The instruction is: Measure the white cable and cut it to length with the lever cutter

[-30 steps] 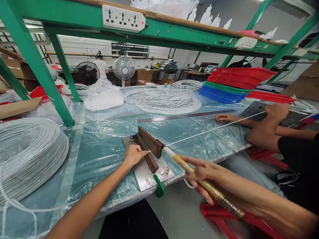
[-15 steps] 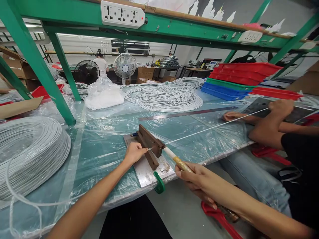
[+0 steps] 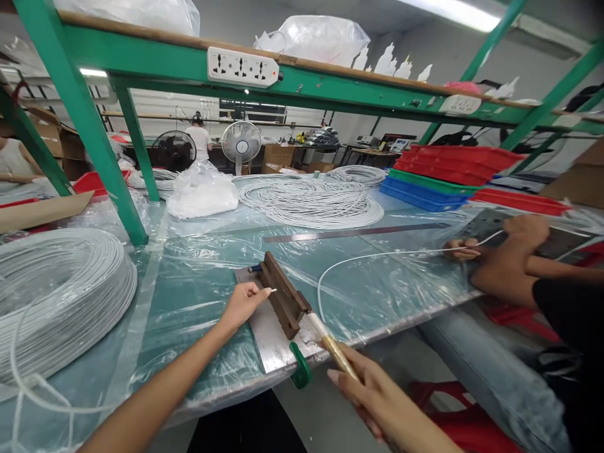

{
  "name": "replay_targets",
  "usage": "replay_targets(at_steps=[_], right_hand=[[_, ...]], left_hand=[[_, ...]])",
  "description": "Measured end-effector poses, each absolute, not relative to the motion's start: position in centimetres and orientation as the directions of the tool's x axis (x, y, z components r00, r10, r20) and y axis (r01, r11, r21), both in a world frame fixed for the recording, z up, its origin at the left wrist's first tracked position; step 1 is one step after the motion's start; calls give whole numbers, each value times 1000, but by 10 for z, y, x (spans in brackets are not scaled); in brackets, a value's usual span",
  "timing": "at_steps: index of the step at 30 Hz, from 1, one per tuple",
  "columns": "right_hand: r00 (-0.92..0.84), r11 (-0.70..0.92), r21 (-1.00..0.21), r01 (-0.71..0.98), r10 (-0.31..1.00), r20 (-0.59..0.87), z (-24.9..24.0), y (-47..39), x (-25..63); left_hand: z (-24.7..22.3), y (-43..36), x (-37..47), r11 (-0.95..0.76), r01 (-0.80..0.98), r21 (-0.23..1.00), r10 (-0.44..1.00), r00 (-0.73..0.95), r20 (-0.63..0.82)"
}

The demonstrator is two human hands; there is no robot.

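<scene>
My left hand [image 3: 245, 305] pinches a white cable, whose short end [image 3: 272, 290] sticks out past my thumb beside the brown metal lever cutter [image 3: 283, 302]. Most of that cable is hidden by my hand and forearm. The cutter sits on a metal plate [image 3: 270, 349] at the table's front edge, with a green clamp [image 3: 300, 368] beside it. My right hand [image 3: 368, 380] is closed around the cutter's tape-wrapped handle [image 3: 337, 349], which slants down past the edge. A separate white cable [image 3: 352, 258] curves from behind the handle to a co-worker's hand [image 3: 462, 249] at the right.
A thick coil of white cable [image 3: 108, 296] lies at left, and looser coils [image 3: 311, 198] lie at the back. A long steel ruler [image 3: 353, 233] rests mid-table. Stacked plastic bins [image 3: 453, 173] stand back right. A green shelf frame [image 3: 321, 88] spans above.
The cable on the right, earlier taut from the cutter, now lies slack in a curve. My left hand has drawn slightly back from the cutter with the cable end. The handle has swung lower.
</scene>
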State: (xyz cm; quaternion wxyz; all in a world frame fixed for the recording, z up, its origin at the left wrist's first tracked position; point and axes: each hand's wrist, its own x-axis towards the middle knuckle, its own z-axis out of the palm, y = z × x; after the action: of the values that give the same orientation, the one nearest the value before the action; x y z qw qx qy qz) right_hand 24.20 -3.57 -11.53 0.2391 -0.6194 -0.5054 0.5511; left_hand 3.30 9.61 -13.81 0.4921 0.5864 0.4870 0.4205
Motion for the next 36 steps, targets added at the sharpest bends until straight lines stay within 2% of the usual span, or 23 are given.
replay_targets(at_steps=[4, 8, 11, 14, 18, 25, 28, 32, 34, 36], right_hand=[[-134, -395, -891, 225, 893, -430, -45, -19, 253], [-207, -298, -951, 77, 929, -308, 20, 27, 249], [-272, -236, -966, -108, 941, -200, 51, 82, 232], [-344, -195, -946, -258, 934, -99, 62, 145, 209], [-307, -91, -979, -182, 951, -31, 55, 217, 179], [-256, -65, -997, -38, 965, -53, 38, 268, 149], [-246, 2, -1000, 6, 969, 1, 27, 271, 142], [-223, 179, -983, 35, 961, 167, 11, 250, 134], [-277, 255, -966, 37, 931, 236, 2, 225, 133], [-413, 282, -958, 46, 879, 239, -8, 190, 135]], left_hand=[[-118, 74, 19, -88, 109, 990, 979, 194, 65], [-118, 51, 18, -100, 105, 989, 968, 242, 72], [-121, 34, 23, -83, 123, 989, 955, 295, 44], [-121, 19, 28, -54, 130, 990, 939, 345, 6], [-120, 4, 28, -74, 182, 980, 924, 382, -2], [-120, 3, 20, -71, 163, 984, 931, 365, 6], [-111, 3, 20, -65, 92, 994, 938, 344, 30], [-91, 1, 13, -101, 28, 994, 957, 277, 89], [-78, 1, 5, -161, 8, 987, 967, 200, 156], [-64, 1, -3, -235, -45, 971, 969, 68, 238]])
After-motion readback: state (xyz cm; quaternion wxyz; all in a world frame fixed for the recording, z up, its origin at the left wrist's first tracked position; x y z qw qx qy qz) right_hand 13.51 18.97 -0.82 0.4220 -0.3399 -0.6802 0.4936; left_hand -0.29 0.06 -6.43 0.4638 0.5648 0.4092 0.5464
